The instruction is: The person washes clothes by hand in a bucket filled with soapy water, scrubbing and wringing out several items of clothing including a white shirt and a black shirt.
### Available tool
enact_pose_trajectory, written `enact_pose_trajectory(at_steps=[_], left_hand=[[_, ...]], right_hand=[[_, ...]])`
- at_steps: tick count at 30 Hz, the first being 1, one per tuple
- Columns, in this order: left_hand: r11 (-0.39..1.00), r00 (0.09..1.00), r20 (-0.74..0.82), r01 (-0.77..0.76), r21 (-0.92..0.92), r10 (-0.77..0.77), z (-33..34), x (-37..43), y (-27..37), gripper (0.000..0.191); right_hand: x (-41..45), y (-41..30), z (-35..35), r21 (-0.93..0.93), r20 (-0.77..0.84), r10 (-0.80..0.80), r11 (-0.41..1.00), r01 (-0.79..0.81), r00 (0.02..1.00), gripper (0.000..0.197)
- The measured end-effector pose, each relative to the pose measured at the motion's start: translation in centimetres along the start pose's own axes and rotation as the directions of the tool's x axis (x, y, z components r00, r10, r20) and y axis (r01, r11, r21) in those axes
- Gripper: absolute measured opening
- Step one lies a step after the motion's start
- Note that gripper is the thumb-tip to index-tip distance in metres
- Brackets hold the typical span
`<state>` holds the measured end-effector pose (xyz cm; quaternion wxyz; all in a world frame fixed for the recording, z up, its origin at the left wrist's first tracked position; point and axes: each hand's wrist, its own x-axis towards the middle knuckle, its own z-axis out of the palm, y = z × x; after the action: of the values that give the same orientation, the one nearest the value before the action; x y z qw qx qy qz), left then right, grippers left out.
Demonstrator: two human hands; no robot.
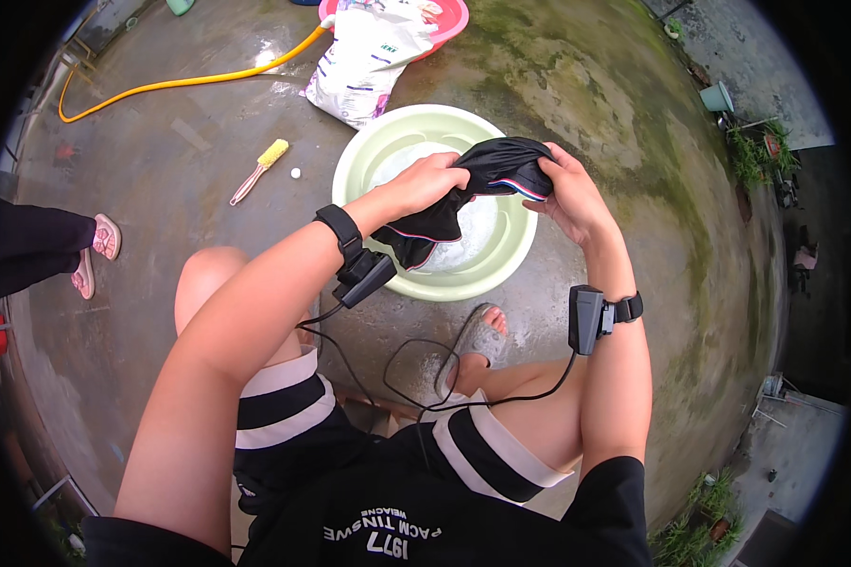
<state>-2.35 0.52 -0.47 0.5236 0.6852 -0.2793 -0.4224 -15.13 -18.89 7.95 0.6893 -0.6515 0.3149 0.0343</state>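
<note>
A black cloth garment with red, white and blue edging (503, 159) is stretched between my two hands above a pale green plastic basin (351, 166). My left hand (432, 181) grips its bunched middle, and part of the cloth hangs down from there over the basin's near left side. At the other end, my right hand (567, 188) holds the cloth between thumb and fingers near the basin's right rim. Sudsy water (468, 237) shows in the basin below the garment. Whether the hanging cloth touches the water, I cannot tell.
A scrubbing brush with yellow bristles (261, 170) and a small white round object (296, 173) lie left of the basin. Behind it stand a white printed bag (362, 71) and a red-pink basin (454, 21). A yellow hose (184, 80) crosses the floor. Another person's sandalled feet (103, 237) are at left.
</note>
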Motion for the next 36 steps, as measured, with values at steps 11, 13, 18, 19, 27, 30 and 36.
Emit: enact_pose_trajectory(at_steps=[11, 13, 18, 19, 27, 30, 36], left_hand=[[0.784, 0.96, -0.261, -0.084, -0.615, -0.102, 2.0, 1.9, 2.9, 0.033], [0.71, 0.936, -0.289, -0.065, -0.702, -0.2, 2.9, 1.5, 2.5, 0.032], [0.835, 0.902, -0.334, 0.05, -0.548, -0.273, 5.4, 2.1, 3.4, 0.049], [0.9, 0.894, -0.4, 0.011, -0.435, -0.204, 5.8, 2.6, 4.1, 0.05], [0.656, 0.889, -0.332, -0.048, -0.753, -0.316, 3.4, 2.8, 2.1, 0.051], [0.922, 0.862, -0.445, 0.06, -0.383, -0.241, 6.4, 1.1, 4.2, 0.05], [0.702, 0.923, -0.302, -0.051, -0.71, -0.238, 1.0, 1.5, 3.4, 0.035]], right_hand=[[1.8, 1.3, 7.6, 0.046, -0.145, -0.499, 0.859, 0.51, 0.854, 0.014], [0.1, 1.2, 10.8, -0.403, -0.119, -0.674, 0.704, 0.585, 0.729, 0.028], [3.3, 0.7, 7.6, -0.565, -0.349, -0.578, 0.758, 0.327, 0.737, 0.044], [4.0, 0.5, 6.3, -0.464, -0.422, -0.462, 0.849, 0.252, 0.78, 0.045], [0.4, 0.3, 11.8, -0.553, -0.282, -0.614, 0.732, 0.398, 0.738, 0.041], [2.5, 0.6, 7.5, -0.47, -0.419, -0.464, 0.846, 0.251, 0.78, 0.041], [-0.5, -0.1, 13.0, -0.442, -0.289, -0.58, 0.787, 0.431, 0.762, 0.042]])
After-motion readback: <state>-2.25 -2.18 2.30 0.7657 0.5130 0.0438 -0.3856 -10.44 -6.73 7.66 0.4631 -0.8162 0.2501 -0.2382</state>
